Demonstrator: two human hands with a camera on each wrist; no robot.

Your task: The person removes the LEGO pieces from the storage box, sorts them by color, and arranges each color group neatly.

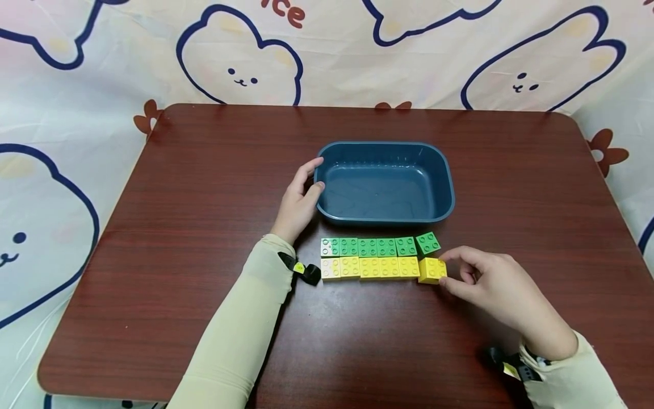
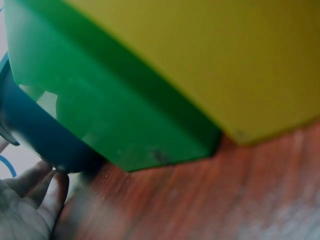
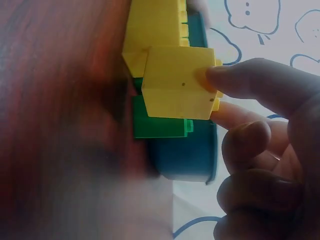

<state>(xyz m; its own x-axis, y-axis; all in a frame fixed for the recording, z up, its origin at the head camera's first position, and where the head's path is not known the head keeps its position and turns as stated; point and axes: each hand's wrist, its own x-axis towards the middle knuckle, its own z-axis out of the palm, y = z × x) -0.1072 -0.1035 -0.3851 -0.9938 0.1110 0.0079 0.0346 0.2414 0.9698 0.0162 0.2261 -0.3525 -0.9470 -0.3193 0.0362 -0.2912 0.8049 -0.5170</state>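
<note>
My right hand [image 1: 498, 284] pinches a yellow toy brick [image 1: 431, 270] between thumb and index finger at the right end of a row of yellow bricks [image 1: 369, 267]. In the right wrist view the held brick [image 3: 180, 82] is seen side-on, its studs toward the palm. Behind the yellow row runs a row of green bricks [image 1: 368, 247]; a green brick [image 1: 428, 243] at its right end sits askew. With thumb and fingers at its left rim, my left hand [image 1: 298, 207] holds a dark blue plastic tub [image 1: 385, 220]. No bricks are visible inside it.
All of this stands on a brown wood-grain table [image 1: 204, 318] with rounded corners. Beyond it hangs a pale cloth [image 1: 332, 62] printed with cartoon animals. Close to the left wrist camera [image 1: 310, 275] are the rows' left ends.
</note>
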